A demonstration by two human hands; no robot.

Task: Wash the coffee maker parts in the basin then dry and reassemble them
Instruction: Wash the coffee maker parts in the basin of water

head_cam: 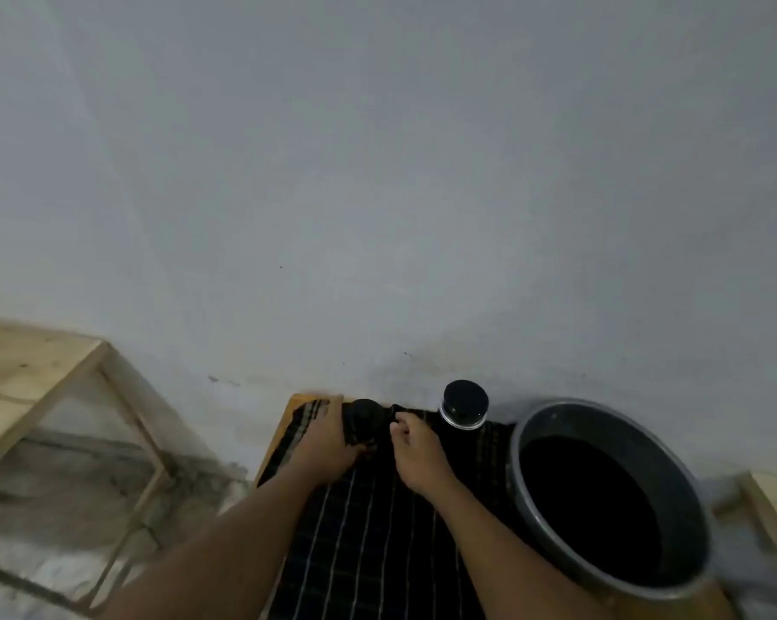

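We see a black cloth (pixel 368 530) with thin white lines that make a check pattern. The basin (pixel 677 498) is grey and dark inside. The jar (pixel 464 407) has a black lid and a clear body. The desk (pixel 295 402) is light brown; the wall (pixel 377 172) is pale grey.

Plain surroundings framing a dim work corner

A pale grey wall (pixel 377 172) is filling the whole upper half of the frame, with a few small dark marks (pixel 212 379) showing low on it, left of centre. An unpainted wooden frame (pixel 42 364) is standing at the left edge, its thin legs running down over a stained, blotchy grey floor (pixel 28 530) in the lower left. A yellowish wooden tabletop (pixel 293 402) is peeking out as a narrow strip at lower centre, touching the wall. Another pale wooden piece (pixel 771 498) is showing at the lower right edge, blurred.
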